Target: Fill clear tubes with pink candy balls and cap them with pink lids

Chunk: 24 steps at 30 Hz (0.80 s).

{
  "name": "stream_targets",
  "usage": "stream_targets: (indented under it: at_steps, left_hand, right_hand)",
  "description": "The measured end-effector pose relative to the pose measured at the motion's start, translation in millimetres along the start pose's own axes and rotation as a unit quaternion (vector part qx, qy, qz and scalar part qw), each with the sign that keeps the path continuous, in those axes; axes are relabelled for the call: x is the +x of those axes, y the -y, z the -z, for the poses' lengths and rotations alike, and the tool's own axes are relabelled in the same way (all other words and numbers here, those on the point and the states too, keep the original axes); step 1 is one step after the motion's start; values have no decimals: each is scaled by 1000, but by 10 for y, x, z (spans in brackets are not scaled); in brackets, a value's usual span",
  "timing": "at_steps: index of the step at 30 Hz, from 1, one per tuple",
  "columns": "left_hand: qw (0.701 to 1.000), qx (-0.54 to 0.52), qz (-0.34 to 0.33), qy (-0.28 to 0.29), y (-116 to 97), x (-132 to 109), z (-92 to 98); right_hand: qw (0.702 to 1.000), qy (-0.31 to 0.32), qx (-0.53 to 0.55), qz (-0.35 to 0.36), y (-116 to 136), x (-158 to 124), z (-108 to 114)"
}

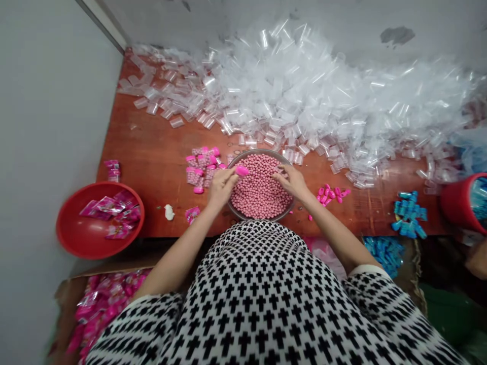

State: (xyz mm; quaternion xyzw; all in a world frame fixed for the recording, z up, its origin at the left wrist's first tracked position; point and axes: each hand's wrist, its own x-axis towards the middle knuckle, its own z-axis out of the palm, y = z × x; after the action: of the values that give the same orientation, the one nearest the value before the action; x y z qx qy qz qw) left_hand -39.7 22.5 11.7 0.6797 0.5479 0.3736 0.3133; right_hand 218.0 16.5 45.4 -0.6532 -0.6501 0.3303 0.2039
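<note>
A round metal bowl (262, 151) full of small pink beads (261, 187) sits at the table's front edge, close to my body. Over its left side, my left hand (220, 187) pinches a bright pink cap (241, 171) between thumb and fingertips. My right hand (292, 181) is closed above the bowl's right side, its fingertips around what looks like a small clear plastic tube (280, 169). Left of the bowl lies a cluster of bead-filled tubes (196, 175) with pink caps. Several loose pink caps (330, 194) are scattered to the right.
Clear plastic tubes (304, 96) are heaped along the back wall. A red basin (76, 223) with pink packets stands at left, a red bucket (458, 203) at right. Blue-wrapped pieces (409, 214) lie near it. Below the table, a box holds pink packets (102, 299). A person's hand (478, 261) shows far right.
</note>
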Motion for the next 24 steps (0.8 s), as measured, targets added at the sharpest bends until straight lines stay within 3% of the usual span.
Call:
stream_targets:
  at_steps: [2, 5, 8, 10, 13, 15, 17, 20, 24]
  left_hand:
    - [996, 70, 18, -50, 185, 55, 149]
    - [993, 99, 17, -70, 276, 71, 170]
    - [997, 72, 7, -20, 156, 54, -52]
    - [999, 41, 1, 25, 29, 60, -263]
    - [997, 2, -19, 68, -151, 113, -545]
    - [995, -18, -35, 89, -258, 156, -663]
    - [992, -35, -43, 109, -358, 174, -715]
    - [985, -66, -49, 153, -452, 124, -684]
    - [978, -31, -45, 201, -351, 9, -551]
  right_hand:
    - [984, -18, -177, 14, -46, 143, 37]
    - [945, 26, -325, 18, -66, 296, 9]
    - [929, 48, -367, 30, -90, 385, -51]
    - [933, 46, -353, 46, -128, 418, -63]
    - [967, 4, -246, 70, -182, 400, -40]
    - [990, -39, -107, 84, -185, 321, -44]
    - [993, -66, 55, 76, -156, 182, -99]
    - [964, -74, 256, 6, -95, -90, -261]
    - [912, -67, 393, -96, -191, -441, -361]
